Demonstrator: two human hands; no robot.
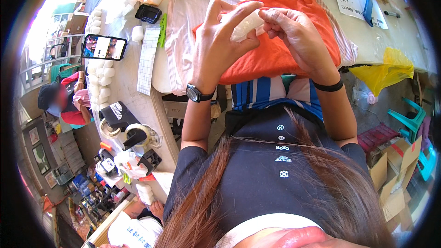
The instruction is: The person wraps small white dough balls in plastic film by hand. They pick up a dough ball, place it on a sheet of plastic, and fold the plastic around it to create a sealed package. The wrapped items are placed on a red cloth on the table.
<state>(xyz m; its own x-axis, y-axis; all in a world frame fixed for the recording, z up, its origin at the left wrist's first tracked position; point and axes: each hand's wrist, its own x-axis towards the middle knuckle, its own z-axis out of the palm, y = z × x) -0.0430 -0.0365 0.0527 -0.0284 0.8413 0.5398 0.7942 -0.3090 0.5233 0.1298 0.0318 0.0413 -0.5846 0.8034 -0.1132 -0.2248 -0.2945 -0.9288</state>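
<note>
A white, rounded bundle with a shiny plastic-like surface (248, 26) is held above an orange cloth (294, 41). My left hand (220, 41), with a watch at its wrist, curls its fingers and thumb around the bundle. Pinched together at the bundle's right end are the fingertips of my right hand (294, 32), which wears a black wristband; what they grip there is too small to make out. The orange cloth lies over a striped pinkish cloth (183, 23) at the table's near edge.
To the left are a phone (104, 47), a gridded ruler (148, 59), a black tray (148, 14), white rolls (98, 80) in rows and a tape dispenser (120, 117). Yellow plastic (388, 70) hangs at the right edge. Other people are at the left and lower left.
</note>
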